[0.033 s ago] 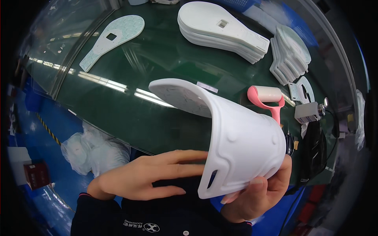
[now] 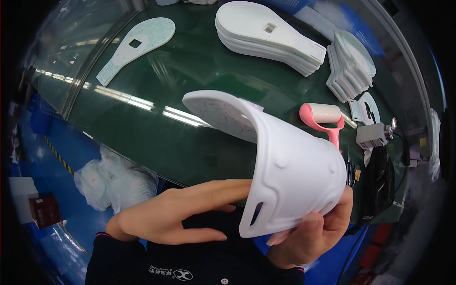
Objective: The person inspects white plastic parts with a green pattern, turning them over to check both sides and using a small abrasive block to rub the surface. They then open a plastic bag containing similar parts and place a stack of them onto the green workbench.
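A white curved plastic panel (image 2: 297,173) with rounded bumps and a slot at one corner is held up over my lap. My right hand (image 2: 313,232) pinches its lower right edge, thumb on the near face. Beside its left edge is my left hand (image 2: 183,213), fingers stretched out and the thumb apart. The fingertips pass out of sight behind the panel, so whether they touch it cannot be told. A patterned inner side shows at the panel's far end.
On the green table, a single paddle-shaped board (image 2: 137,45) lies left of a stack of white paddle-shaped boards (image 2: 266,38). More stacked pieces (image 2: 349,66), a pink-handled roller (image 2: 325,116) and a pump-top bottle (image 2: 373,135) are at right. Bagged pieces (image 2: 114,180) sit at lower left.
My left hand's fingers have drawn closer together, with some lower ones folded under. The panel has shifted very slightly up and right; my right hand keeps its grip.
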`<act>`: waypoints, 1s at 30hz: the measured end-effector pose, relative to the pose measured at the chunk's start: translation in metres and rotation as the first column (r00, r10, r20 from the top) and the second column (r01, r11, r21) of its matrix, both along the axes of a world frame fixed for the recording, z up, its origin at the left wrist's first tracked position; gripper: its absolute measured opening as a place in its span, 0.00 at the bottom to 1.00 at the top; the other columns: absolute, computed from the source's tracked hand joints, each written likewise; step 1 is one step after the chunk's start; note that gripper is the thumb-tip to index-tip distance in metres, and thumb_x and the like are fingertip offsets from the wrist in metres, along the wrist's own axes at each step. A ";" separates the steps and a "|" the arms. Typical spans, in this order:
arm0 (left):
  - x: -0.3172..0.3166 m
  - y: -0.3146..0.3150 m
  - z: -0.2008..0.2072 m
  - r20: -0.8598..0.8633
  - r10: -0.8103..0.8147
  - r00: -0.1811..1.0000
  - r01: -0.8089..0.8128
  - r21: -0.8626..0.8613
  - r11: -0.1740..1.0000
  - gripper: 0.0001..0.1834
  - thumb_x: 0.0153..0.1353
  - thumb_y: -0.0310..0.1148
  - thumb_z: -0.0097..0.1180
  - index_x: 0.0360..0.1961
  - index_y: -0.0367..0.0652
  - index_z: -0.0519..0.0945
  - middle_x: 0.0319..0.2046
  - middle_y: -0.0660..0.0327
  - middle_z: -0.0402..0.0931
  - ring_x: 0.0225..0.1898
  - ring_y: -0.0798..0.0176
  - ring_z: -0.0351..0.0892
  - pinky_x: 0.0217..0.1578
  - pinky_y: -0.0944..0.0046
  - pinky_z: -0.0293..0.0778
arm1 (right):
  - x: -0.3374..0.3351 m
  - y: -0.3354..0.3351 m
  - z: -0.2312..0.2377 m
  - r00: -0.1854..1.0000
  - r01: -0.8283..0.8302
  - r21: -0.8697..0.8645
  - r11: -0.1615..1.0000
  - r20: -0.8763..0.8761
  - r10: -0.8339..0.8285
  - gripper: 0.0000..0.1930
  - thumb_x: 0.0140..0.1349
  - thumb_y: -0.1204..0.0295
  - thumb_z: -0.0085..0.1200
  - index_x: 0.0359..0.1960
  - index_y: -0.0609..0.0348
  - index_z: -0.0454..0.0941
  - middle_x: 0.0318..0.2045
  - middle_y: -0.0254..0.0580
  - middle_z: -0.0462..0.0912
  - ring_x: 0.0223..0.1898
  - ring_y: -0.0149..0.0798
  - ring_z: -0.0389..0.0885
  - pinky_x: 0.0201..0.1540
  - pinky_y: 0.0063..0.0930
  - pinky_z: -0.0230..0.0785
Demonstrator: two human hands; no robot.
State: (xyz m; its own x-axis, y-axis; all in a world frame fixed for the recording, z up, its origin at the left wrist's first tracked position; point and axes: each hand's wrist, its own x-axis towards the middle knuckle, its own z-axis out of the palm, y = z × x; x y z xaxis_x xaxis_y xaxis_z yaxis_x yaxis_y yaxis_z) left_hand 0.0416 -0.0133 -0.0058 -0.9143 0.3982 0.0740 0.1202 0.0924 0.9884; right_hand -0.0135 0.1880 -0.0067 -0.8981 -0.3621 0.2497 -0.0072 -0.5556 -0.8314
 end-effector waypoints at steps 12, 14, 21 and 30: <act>-0.014 0.027 0.022 0.376 0.283 0.882 -0.460 0.562 0.688 0.29 0.53 0.26 0.54 0.53 0.28 0.56 0.46 0.47 0.68 0.48 0.63 0.71 0.47 0.68 0.67 | 0.010 0.002 -0.012 0.960 0.168 0.520 0.838 -0.281 -0.018 0.08 0.51 0.81 0.56 0.27 0.66 0.68 0.29 0.51 0.78 0.25 0.32 0.80 0.22 0.17 0.69; -0.014 0.022 0.014 0.164 0.350 0.922 -0.384 0.483 0.787 0.20 0.60 0.21 0.44 0.53 0.30 0.57 0.43 0.52 0.71 0.45 0.68 0.71 0.44 0.73 0.67 | 0.008 0.006 -0.023 0.999 -0.012 0.483 0.876 -0.035 0.033 0.22 0.61 0.56 0.42 0.33 0.67 0.73 0.29 0.47 0.80 0.30 0.32 0.79 0.29 0.19 0.68; 0.003 0.030 0.012 -0.157 0.397 0.904 -0.380 0.131 0.916 0.17 0.55 0.27 0.55 0.45 0.31 0.70 0.32 0.54 0.77 0.29 0.70 0.77 0.28 0.73 0.72 | -0.024 -0.012 -0.043 0.766 -0.240 -0.176 0.955 0.570 0.297 0.41 0.58 0.38 0.22 0.59 0.65 0.52 0.56 0.54 0.61 0.56 0.47 0.63 0.57 0.37 0.57; 0.030 0.038 -0.008 -0.305 0.655 0.691 -0.650 0.133 0.748 0.21 0.41 0.35 0.68 0.38 0.40 0.79 0.21 0.58 0.78 0.18 0.66 0.77 0.18 0.75 0.68 | -0.074 -0.018 -0.007 0.897 -0.060 -0.386 0.921 0.383 0.219 0.25 0.58 0.71 0.40 0.56 0.71 0.55 0.52 0.63 0.64 0.54 0.58 0.64 0.59 0.53 0.53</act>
